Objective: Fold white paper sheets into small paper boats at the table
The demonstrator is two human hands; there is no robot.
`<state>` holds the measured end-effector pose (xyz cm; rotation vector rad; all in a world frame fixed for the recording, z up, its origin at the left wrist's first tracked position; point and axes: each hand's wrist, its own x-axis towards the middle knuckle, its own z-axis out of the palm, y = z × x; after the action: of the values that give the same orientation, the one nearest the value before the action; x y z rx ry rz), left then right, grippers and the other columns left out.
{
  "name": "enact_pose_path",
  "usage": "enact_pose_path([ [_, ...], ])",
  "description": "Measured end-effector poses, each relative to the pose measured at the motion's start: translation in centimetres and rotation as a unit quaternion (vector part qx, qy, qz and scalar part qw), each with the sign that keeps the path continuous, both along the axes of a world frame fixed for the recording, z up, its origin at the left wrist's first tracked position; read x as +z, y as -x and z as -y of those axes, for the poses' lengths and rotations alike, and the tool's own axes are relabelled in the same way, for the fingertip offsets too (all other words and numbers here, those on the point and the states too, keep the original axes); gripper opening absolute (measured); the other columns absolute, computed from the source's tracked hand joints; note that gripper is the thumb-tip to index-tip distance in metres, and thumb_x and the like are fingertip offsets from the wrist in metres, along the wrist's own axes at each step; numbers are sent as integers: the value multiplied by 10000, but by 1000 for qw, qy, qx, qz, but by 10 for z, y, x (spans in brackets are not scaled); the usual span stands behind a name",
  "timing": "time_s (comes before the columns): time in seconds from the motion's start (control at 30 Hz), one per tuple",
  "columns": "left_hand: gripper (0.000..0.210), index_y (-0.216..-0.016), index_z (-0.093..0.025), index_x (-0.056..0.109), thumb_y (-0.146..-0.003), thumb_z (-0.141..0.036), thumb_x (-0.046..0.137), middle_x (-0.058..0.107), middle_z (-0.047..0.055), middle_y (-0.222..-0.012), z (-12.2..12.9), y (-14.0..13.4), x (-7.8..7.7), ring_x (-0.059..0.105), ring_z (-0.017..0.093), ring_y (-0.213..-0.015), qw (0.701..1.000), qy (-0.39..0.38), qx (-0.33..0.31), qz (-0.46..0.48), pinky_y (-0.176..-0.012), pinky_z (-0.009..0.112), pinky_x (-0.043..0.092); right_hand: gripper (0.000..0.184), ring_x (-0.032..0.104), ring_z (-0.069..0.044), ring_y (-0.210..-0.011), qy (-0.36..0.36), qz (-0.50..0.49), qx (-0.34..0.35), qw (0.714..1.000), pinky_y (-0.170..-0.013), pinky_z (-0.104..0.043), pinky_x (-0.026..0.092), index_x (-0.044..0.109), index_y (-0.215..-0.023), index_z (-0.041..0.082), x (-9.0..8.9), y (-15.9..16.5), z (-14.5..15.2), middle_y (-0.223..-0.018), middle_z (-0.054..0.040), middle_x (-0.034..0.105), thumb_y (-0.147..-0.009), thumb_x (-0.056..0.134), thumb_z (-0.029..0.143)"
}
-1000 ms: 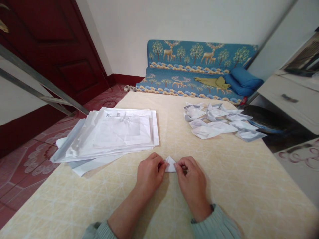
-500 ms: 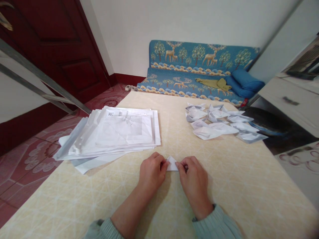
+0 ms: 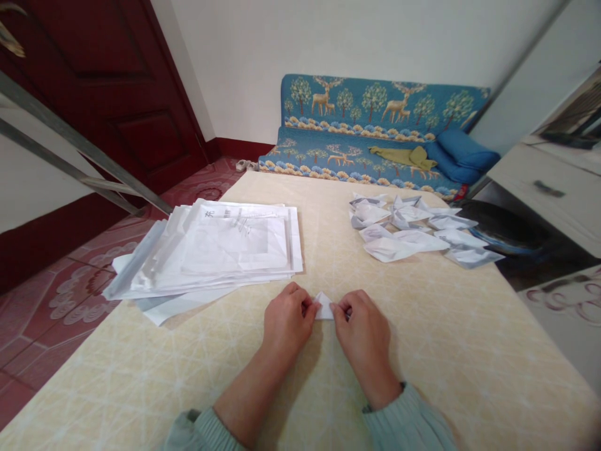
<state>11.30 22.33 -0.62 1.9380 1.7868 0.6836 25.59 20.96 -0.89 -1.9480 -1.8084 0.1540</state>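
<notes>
A small folded white paper triangle (image 3: 323, 308) sits between the two bare hands, its point facing away from the wrists and its straight edge on the near side; whether it rests on the table or is lifted slightly cannot be told. The left hand (image 3: 288, 316) pinches its left corner between thumb and curled fingers, and the right hand (image 3: 364, 326) grips its right corner the same way, so both hands are drawn narrow around the paper. Behind the wrists are pale green ribbed knit sleeves (image 3: 408, 419). Under both hands spreads a table with a cream-yellow, line-patterned cloth (image 3: 469, 344). Ahead and to the left of the left hand, near it but apart, lies an uneven stack of white and greyish paper sheets (image 3: 235, 244), the top one bearing dark print. Ahead and to the right of the right hand, farther off, is a cluster of pointed white and grey folded paper shapes (image 3: 399, 245), set close together near the table's edge. Well beyond both hands, past the far edge, stands a blue sofa with deer and tree patterns (image 3: 347, 134), carrying a crumpled olive-green cloth (image 3: 408, 158) and, to its right, a plain blue cushion (image 3: 464, 153)
</notes>
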Motion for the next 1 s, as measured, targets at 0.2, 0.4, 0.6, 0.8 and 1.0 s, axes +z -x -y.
enact_pose_path([
  [0.2, 149, -691, -188, 575, -790, -299, 585, 569, -7, -801, 2, -1, 1, 521, 114, -679, 1000, 2, 9, -12, -581, 227, 329, 146, 527, -142, -651, 26, -31, -13, 999, -557, -250, 326, 535, -632, 200, 1, -4, -3, -715, 7, 567, -747, 587, 272],
  [0.4, 106, -831, -240, 567, -792, -333, 600, 580, -10, -892, 7, 0, 2, 532, 161, -874, 998, -22, 22, -56, -601, 240, 324, 95, 565, -140, -689, 28, -67, -10, 997, -585, -242, 364, 593, -815, 214, 1, -5, -3, -802, 8, 607, -739, 607, 270],
  [0.6, 161, -882, -237, 561, -801, -373, 593, 585, 5, -919, 9, 1, 2, 527, 172, -907, 997, -20, 14, -72, -658, 254, 355, 82, 576, -144, -724, 47, -67, 10, 997, -588, -239, 367, 621, -793, 228, 6, -4, -3, -807, 13, 616, -739, 640, 287],
  [0.8, 177, -909, -243, 574, -791, -370, 609, 595, 8, -947, 9, 2, -1, 526, 176, -931, 997, -31, 12, -70, -671, 254, 366, 47, 568, -158, -751, 50, -22, 20, 998, -597, -249, 351, 615, -748, 216, 8, -1, -4, -806, -7, 609, -755, 630, 260],
  [1.0, 186, -911, -246, 610, -781, -379, 619, 608, 10, -952, 8, 3, -2, 532, 171, -940, 998, -36, 10, -59, -679, 249, 371, 43, 552, -162, -797, -9, -11, 23, 1000, -655, -254, 357, 577, -769, 201, 0, 0, 3, -832, -21, 589, -773, 586, 243],
])
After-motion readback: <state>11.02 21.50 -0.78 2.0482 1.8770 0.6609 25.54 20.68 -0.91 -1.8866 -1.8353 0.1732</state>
